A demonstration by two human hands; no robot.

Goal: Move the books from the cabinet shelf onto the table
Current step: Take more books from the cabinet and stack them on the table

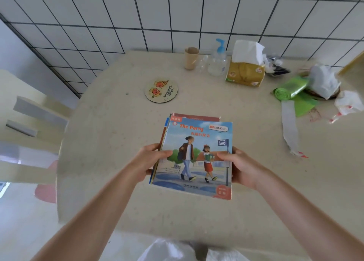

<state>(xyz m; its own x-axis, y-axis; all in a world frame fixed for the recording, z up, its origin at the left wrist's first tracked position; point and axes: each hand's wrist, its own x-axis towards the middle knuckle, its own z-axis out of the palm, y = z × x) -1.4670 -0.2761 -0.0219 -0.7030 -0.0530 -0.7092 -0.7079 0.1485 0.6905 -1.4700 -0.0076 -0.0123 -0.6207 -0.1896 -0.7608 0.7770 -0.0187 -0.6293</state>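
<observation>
A: Where are the books [194, 158] just now?

B: Over the near middle of the table [118, 134], a thin stack gripped from both sides. I cannot tell whether its underside touches the tabletop.

A: How is it held?

B: The left hand [150, 162] is closed on the stack's left edge, thumb lying across the top cover and fingers hidden beneath. The right hand [239, 167] is clamped on the right edge the same way, thumb on the cover.

A: Any room around it?

B: Bare tabletop lies to the left, to the right and on the near side of the stack. The table's near edge runs below the forearms, and its left edge curves past a pale chair [29, 122]. Beyond the stack sits a round coaster [161, 90], apart from it.

A: What does the stack look like?

B: Several slim paperbacks, slightly fanned, so that a red cover peeks out at the far end. The top one is blue, titled "The Party", and shows an adult and a child walking by a bus-stop sign.

A: Which way does it point?

B: Its long axis runs away from the person, the title end toward the tiled wall [177, 14], leaning a little clockwise.

A: What is further out?

B: Along the wall: a beige cup [191, 58], a pump bottle [217, 60], a tissue pack [245, 71]. To the far right, a green bag roll [291, 88] and crumpled white plastic bags [323, 81].
</observation>
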